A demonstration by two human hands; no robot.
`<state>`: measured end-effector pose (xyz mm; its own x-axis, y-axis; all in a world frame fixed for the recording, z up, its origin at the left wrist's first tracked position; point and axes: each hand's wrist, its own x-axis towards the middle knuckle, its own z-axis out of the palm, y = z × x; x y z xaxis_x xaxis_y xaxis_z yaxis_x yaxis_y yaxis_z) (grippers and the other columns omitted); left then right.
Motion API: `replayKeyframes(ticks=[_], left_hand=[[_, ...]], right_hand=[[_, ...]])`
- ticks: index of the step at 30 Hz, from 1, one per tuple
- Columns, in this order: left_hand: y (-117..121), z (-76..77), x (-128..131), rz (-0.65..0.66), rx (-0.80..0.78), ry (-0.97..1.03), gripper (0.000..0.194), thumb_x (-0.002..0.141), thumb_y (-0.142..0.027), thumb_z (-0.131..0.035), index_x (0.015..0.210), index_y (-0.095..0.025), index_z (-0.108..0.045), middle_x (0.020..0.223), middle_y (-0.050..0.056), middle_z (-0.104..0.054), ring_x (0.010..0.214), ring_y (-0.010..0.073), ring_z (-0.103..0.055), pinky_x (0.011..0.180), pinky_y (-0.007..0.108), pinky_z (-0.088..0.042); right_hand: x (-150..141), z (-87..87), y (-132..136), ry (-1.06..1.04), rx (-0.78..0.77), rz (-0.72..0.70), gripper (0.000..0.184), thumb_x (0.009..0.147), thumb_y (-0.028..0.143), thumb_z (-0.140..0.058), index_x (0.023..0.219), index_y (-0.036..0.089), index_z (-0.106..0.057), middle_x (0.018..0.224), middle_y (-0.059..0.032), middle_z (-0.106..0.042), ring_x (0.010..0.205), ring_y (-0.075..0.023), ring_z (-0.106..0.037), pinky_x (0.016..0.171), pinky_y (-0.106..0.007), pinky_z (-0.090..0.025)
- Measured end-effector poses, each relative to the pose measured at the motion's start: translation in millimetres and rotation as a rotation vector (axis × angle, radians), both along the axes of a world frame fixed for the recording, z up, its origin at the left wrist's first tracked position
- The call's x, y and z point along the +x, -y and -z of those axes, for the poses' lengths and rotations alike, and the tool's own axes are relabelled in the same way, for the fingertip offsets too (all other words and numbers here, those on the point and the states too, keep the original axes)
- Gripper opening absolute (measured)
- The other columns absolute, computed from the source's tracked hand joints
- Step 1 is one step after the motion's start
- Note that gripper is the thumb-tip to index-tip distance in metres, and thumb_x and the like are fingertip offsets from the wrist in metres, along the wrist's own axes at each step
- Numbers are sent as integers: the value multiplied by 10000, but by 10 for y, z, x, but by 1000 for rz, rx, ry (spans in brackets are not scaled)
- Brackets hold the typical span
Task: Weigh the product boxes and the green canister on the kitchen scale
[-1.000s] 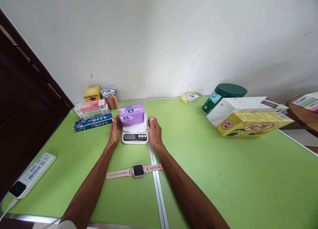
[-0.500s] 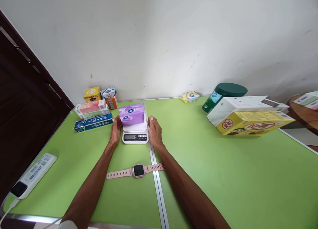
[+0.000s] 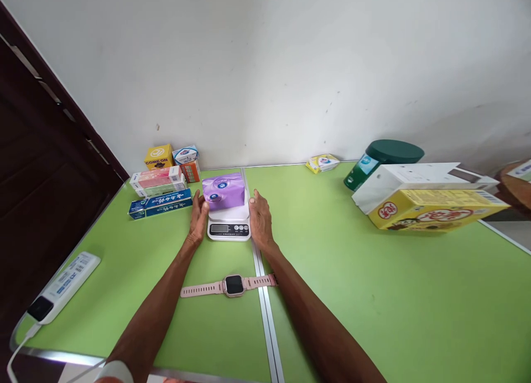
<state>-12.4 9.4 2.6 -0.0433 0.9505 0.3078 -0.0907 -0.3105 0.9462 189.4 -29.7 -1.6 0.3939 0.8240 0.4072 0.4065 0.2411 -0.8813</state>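
Note:
A purple tissue pack point(image 3: 226, 191) lies on a small white kitchen scale point(image 3: 229, 226) near the middle of the green table point(image 3: 357, 272). My left hand point(image 3: 198, 221) rests open against the scale's left side, its fingertips near the pack. On the scale's right side my right hand point(image 3: 259, 221) lies the same way, fingers stretched forward. Neither hand holds anything. A pink smartwatch point(image 3: 233, 285) lies flat between my forearms, closer to me.
Toothpaste boxes point(image 3: 160, 203) and small cartons point(image 3: 159, 156) stand at the back left. A white power strip point(image 3: 62, 286) lies at the left edge. A green-lidded jar point(image 3: 384, 159), a white box point(image 3: 415, 179) and a yellow box point(image 3: 435, 208) sit at the right. A small packet point(image 3: 322, 162) lies by the wall.
The view has shifted slightly, so everything sits a little further right. Both hands stay at the sides of the scale, fingers now a little nearer the pack.

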Motion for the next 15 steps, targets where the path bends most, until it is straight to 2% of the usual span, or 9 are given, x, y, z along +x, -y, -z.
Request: replayKeyframes(ticks=[3, 5, 8, 11, 15], left_hand=[[54, -54, 26, -89, 107, -178, 1156, 854, -892, -688, 1723, -204, -360, 1692, 226, -511, 1605, 399, -480, 1349, 565, -359], [74, -102, 71, -146, 171, -264, 1098, 899, -876, -643, 1717, -199, -362, 1712, 233, -477, 1624, 394, -448, 1362, 568, -329], [82, -161, 157, -198, 226, -396, 921, 970, -833, -577, 1648, -218, -468, 1646, 218, -538, 1594, 377, -475, 1348, 573, -342], [88, -213, 227, -230, 232, -465, 862, 1002, -828, -516, 1598, -204, -517, 1530, 221, -614, 1494, 369, -560, 1292, 579, -411], [139, -363, 170, -291, 231, -480, 859, 1007, -832, -498, 1574, -187, -515, 1510, 225, -621, 1448, 360, -590, 1253, 561, -453]], right_hand=[[-40, -2, -24, 142, 110, 3, 798, 1121, 722, -249, 1596, 166, -569, 1580, -216, -641, 1528, -353, -534, 1296, -651, -395], [-73, -10, -36, 206, 169, -8, 770, 1130, 703, -258, 1579, 172, -588, 1559, -213, -659, 1539, -353, -528, 1295, -654, -399], [-123, -32, -37, 242, 203, -27, 741, 1137, 685, -281, 1537, 166, -626, 1513, -220, -690, 1524, -363, -549, 1275, -657, -429], [-164, -100, -6, 236, 200, -45, 734, 1137, 684, -297, 1495, 153, -655, 1477, -234, -706, 1477, -376, -585, 1246, -660, -460], [-272, -345, 48, 214, 187, -95, 703, 1137, 687, -309, 1456, 182, -677, 1432, -217, -722, 1427, -369, -609, 1219, -642, -488]])
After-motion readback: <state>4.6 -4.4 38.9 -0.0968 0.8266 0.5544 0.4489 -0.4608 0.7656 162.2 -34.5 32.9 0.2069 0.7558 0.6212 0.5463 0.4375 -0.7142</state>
